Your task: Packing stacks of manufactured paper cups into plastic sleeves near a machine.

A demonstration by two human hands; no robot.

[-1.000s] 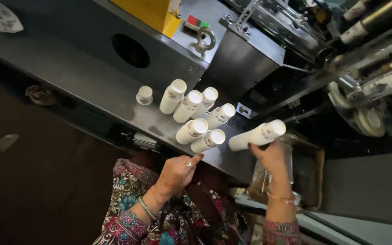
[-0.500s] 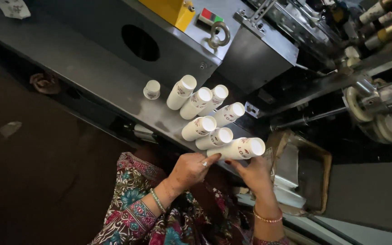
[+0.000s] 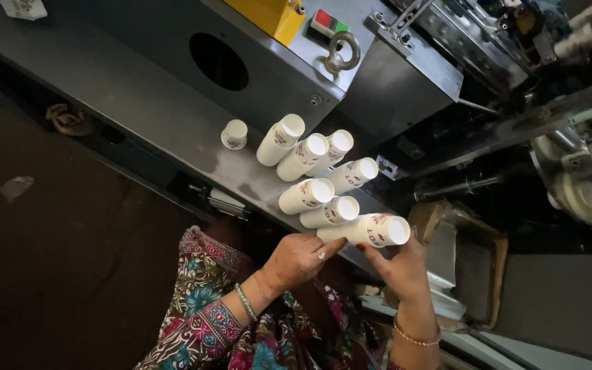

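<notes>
1. The left hand (image 3: 297,259) reached up from a patterned sleeve, a thin bangle at the wrist and a ring on one finger.
2. Its fingers were curled, the fingertips extended forward.
3. The right hand (image 3: 400,268) rose from a bare forearm with a beaded bracelet.
4. Its grip was partly closed, thumb and fingers pointing upward.

Factory floor: steel machine (image 3: 173,103), stacked paper cups (image 3: 306,195)

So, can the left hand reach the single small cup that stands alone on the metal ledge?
Probably yes. The left hand rests at the nearest cup stack, and the bare ledge between it and the single cup holds nothing in the way; the other stacks lie to the side.
</notes>
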